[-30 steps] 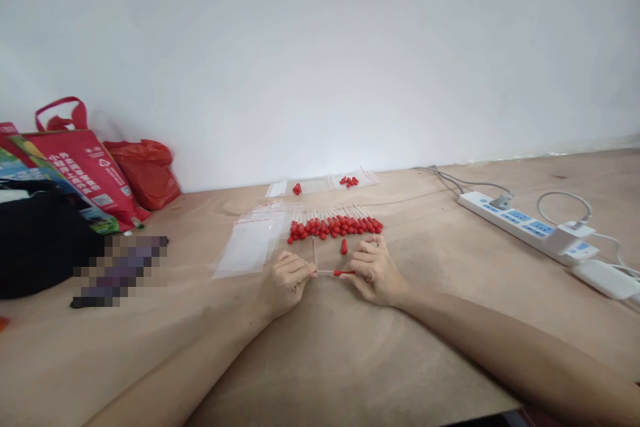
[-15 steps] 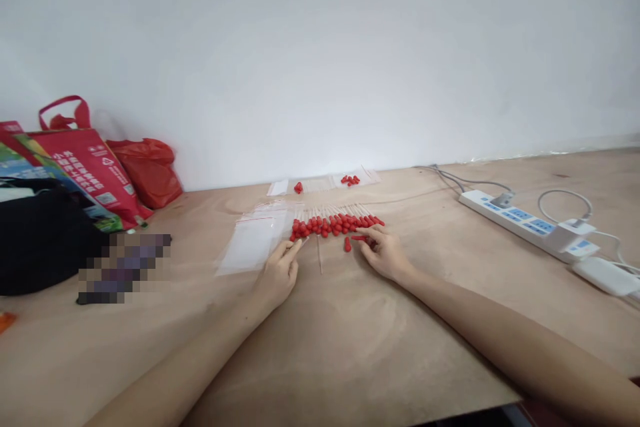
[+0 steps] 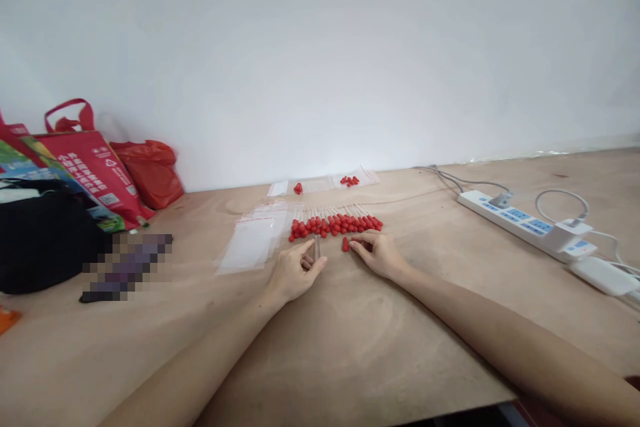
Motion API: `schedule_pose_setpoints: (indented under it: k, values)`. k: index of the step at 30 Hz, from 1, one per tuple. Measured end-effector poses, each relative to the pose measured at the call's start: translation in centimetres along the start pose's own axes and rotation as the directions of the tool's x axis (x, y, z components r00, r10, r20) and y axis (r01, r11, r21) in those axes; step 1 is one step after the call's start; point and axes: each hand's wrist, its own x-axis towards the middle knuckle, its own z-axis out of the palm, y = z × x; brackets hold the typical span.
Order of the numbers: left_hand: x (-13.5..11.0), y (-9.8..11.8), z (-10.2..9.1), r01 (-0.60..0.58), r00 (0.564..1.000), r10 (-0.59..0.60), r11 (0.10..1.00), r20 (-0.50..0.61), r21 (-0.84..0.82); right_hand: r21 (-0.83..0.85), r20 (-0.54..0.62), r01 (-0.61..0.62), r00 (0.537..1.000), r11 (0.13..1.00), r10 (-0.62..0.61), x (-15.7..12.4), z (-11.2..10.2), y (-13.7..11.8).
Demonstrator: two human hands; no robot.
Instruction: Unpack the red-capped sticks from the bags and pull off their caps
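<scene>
Several small red bulb-shaped pieces [image 3: 333, 225] lie in a band across the table, with pale thin sticks [image 3: 333, 210] fanned out behind them. My left hand [image 3: 295, 270] is open around a single thin stick [image 3: 317, 248], its thumb and fingers on either side. That stick's near end is hidden by the thumb. A lone red piece [image 3: 345, 244] stands just in front of the band. Against its right side, the thumb and index finger of my right hand [image 3: 379, 253] are pinched together, and they partly hide whatever is between them.
Clear plastic bags [image 3: 253, 240] lie left of the band. Small bags with red pieces [image 3: 350, 181] rest near the wall. Shopping bags [image 3: 95, 170] and a black bag [image 3: 40, 240] stand at left. A power strip [image 3: 520, 220] with cables runs along the right.
My left hand has moved right and opened its thumb and fingers around the single stick. The right index finger has lowered; the red piece seen under it is now hidden.
</scene>
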Motion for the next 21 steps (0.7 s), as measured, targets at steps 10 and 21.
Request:
schedule_pose_setpoints:
  k: [10, 21]
  values:
    - [-0.3, -1.4, -1.9, -0.172, 0.967, 0.154, 0.982, 0.203, 0.074, 0.041, -0.140, 0.007, 0.990, 0.999, -0.001, 0.0, 0.1, 1.0]
    - [0.3, -0.9, -1.2, -0.085, 0.972, 0.072, 0.995, 0.223, 0.053, -0.365, -0.095, -0.065, 0.995, 0.929, 0.032, 4.1, -0.3, 2.3]
